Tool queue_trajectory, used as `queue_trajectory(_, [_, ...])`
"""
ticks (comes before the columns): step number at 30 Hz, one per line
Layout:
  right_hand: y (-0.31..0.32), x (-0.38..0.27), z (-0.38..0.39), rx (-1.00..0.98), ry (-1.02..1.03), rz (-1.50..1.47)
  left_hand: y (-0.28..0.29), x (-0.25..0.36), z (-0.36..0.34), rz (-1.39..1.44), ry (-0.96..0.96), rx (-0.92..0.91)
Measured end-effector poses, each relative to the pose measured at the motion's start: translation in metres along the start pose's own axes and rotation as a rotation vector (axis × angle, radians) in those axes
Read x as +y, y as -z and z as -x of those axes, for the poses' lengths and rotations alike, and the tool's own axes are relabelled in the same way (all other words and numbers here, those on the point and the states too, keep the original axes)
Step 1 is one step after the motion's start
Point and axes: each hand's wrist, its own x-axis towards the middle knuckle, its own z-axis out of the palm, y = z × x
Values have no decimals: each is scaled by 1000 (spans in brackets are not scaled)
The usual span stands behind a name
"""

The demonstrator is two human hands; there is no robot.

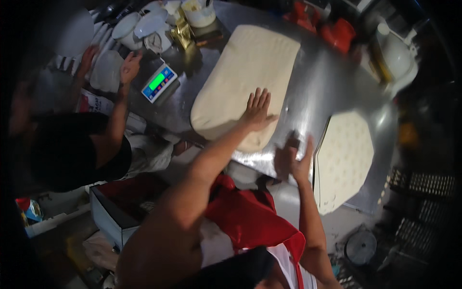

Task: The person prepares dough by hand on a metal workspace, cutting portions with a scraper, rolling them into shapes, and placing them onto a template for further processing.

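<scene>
My left hand [256, 110] lies with fingers spread on a large, pale, rounded slab of dough [250, 58], near its lower end, on the steel table [318, 79]. My right hand [298, 159] is slightly blurred, to the right of the dough at the table's front edge, fingers apart and apparently empty, beside a flat, pale, many-sided sheet [344, 164] with rows of faint spots. Left of the dough stands a small scale [159, 82] with a lit green display.
A co-worker [77, 147] reaches over the table at left. Bowls [127, 31], a white tub [197, 14] and gold foil [183, 33] sit at back left. Red objects [337, 33] and white equipment [399, 62] are at back right. A grey bin [108, 216] is below the table.
</scene>
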Motion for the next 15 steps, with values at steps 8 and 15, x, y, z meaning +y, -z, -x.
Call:
queue_trajectory(8, [-98,-115,28,-527,290,278,75,-69,198,-3,-271,-141])
queue_trajectory(15, [-86,-107,-14,-726,241,224,63,-68,174,-40,-246,-105])
